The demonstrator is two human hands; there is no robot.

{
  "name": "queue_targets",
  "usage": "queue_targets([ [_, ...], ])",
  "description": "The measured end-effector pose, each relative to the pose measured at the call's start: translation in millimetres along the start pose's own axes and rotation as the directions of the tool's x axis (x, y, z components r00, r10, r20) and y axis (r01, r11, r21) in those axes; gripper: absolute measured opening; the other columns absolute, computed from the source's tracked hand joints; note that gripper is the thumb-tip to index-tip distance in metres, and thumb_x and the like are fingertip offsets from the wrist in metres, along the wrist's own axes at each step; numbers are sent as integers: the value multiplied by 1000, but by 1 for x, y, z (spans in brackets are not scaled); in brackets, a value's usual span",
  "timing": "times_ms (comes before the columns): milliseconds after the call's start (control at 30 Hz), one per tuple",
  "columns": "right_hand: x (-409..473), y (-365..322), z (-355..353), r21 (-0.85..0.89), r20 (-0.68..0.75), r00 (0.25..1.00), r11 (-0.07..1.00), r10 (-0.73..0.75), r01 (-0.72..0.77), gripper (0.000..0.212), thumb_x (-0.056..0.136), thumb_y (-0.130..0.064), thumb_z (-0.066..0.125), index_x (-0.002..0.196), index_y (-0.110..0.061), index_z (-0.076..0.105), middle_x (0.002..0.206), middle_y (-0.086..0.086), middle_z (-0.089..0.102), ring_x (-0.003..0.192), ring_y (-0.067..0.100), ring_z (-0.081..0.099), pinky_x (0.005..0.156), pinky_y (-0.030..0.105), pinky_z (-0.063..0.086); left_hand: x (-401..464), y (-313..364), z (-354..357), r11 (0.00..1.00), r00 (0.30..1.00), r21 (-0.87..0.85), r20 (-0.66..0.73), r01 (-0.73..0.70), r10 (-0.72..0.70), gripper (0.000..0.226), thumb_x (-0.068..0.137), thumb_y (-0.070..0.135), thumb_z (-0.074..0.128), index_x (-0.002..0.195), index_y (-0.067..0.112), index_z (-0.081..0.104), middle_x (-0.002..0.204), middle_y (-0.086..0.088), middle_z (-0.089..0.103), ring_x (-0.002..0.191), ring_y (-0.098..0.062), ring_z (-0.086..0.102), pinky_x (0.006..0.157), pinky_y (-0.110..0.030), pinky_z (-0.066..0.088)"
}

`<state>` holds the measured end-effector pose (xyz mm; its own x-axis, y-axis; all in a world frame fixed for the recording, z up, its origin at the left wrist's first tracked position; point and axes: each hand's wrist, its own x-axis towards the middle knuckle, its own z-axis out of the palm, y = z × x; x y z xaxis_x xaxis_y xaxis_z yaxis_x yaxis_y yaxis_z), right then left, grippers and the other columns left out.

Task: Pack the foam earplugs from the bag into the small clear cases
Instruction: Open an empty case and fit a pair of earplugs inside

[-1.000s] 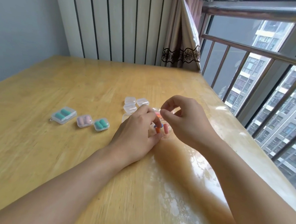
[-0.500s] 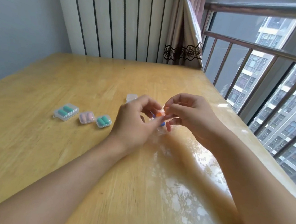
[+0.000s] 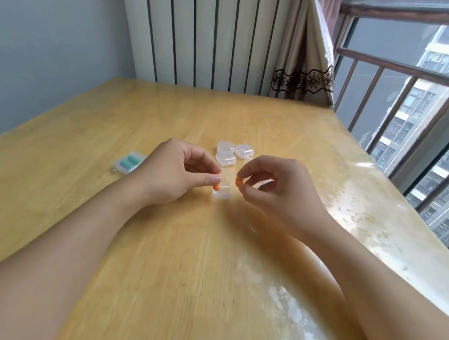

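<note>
My left hand (image 3: pixel 171 174) pinches an orange foam earplug (image 3: pixel 216 186) between thumb and fingers. My right hand (image 3: pixel 273 187) pinches a second orange earplug (image 3: pixel 238 181). Between the two hands a small clear case (image 3: pixel 222 193) lies open on the wooden table (image 3: pixel 208 264), just below both earplugs. Three shut clear cases (image 3: pixel 226 157) cluster right behind it. The bag is not in view.
A shut case with two teal earplugs (image 3: pixel 129 162) lies left of my left hand, partly hidden by it. A striped wall and a curtain (image 3: pixel 305 54) stand behind the table; a railed window (image 3: pixel 414 119) runs along the table's right edge.
My hands have drawn apart, each now with one orange earplug, and the open case shows between them. The pink and second teal cases have gone out of sight behind my left hand.
</note>
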<state>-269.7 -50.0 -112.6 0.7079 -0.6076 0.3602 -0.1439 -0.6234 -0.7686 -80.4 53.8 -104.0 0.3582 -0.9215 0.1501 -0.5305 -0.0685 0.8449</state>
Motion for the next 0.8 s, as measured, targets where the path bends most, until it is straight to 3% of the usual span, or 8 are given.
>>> queue_targets([
  [100, 0, 0, 8, -129, 26, 998, 990, -53, 56, 9, 82, -12, 76, 87, -20, 75, 67, -28, 62, 60, 0, 57, 59, 12, 39, 2, -4, 4, 997, 999, 72, -36, -33, 35, 14, 79, 15, 84, 90, 20, 76, 80, 4, 79, 73, -6, 70, 70, -11, 48],
  [233, 4, 4, 16, -281, 44, 993, 953, -106, 114, 8, 80, -33, 73, 86, -29, 75, 66, -12, 61, 63, 11, 50, 63, 27, 39, 0, 0, 8, 959, 992, 256, 12, -124, 125, 7, 81, 19, 82, 84, 24, 78, 72, 16, 75, 53, -1, 47, 56, -9, 39],
  [300, 5, 6, 17, -307, 53, 995, 946, -88, 100, 6, 82, -30, 75, 87, -29, 76, 63, -7, 59, 61, 13, 51, 60, 22, 36, -1, 0, 9, 933, 987, 325, 12, -156, 161, 6, 81, 21, 82, 82, 27, 79, 62, 27, 67, 54, -1, 45, 55, -10, 37],
  [400, 4, 7, 17, -336, 82, 992, 935, -90, 113, 6, 84, -28, 74, 89, -28, 77, 66, -1, 65, 62, 15, 54, 61, 17, 37, 0, -2, 7, 899, 986, 410, 2, -154, 168, 5, 80, 32, 81, 84, 32, 80, 65, 17, 62, 63, -2, 47, 58, -13, 33],
  [467, 5, 7, 17, -371, 104, 987, 916, -123, 153, 8, 85, -27, 72, 90, -27, 78, 76, -4, 71, 64, 11, 54, 66, 21, 42, 1, -3, 6, 889, 982, 422, 14, -178, 190, 15, 73, 40, 85, 85, 32, 80, 88, 14, 67, 74, -6, 54, 67, -23, 41],
  [533, 4, 7, 17, -377, 110, 984, 910, -141, 172, 9, 85, -25, 72, 90, -25, 79, 85, -9, 73, 66, 7, 54, 70, 27, 46, 1, -3, 3, 901, 984, 398, 23, -172, 178, 26, 66, 44, 89, 87, 32, 80, 99, 16, 64, 82, -12, 59, 72, -27, 47],
  [667, 3, 6, 16, -379, 126, 980, 906, -152, 189, 10, 84, -22, 73, 92, -24, 80, 91, -10, 72, 68, 4, 55, 70, 25, 48, -1, -2, 3, 899, 986, 405, 76, -169, 151, 28, 66, 40, 90, 90, 33, 79, 91, 16, 66, 74, -7, 51, 65, -20, 39],
  [800, 2, 6, 14, -365, 126, 980, 912, -151, 187, 9, 85, -24, 76, 92, -25, 81, 86, -6, 68, 68, 7, 59, 70, 29, 50, -2, 0, 5, 916, 984, 360, 88, -178, 157, 14, 74, 34, 86, 86, 32, 79, 80, 15, 70, 66, -6, 51, 63, -19, 44],
])
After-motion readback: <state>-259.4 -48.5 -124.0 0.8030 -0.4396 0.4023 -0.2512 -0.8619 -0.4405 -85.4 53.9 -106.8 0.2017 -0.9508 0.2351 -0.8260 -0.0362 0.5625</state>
